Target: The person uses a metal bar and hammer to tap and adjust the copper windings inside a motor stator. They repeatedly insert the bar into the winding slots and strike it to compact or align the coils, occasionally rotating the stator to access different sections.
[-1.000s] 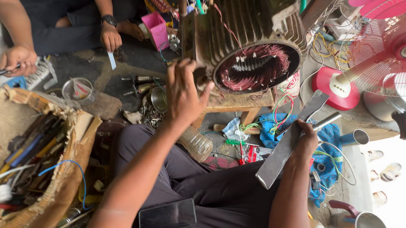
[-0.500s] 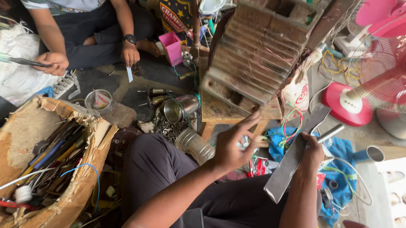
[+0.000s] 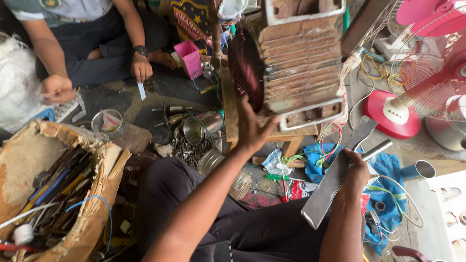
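You are sitting on the floor of a small electrical repair workshop. Just ahead of your left hand (image 3: 253, 129), a ribbed motor housing (image 3: 297, 61) with copper windings is resting on a low wooden stool (image 3: 284, 135). To the left of that hand, a torn cardboard box (image 3: 94, 193) is holding screwdrivers and pliers, and jars (image 3: 205, 126) of screws are lying nearer. Beyond your right hand (image 3: 356, 174), pink fans (image 3: 442, 55) and loose coloured wires (image 3: 379, 69) are crowding the floor. Another person (image 3: 81, 27) is sitting opposite.
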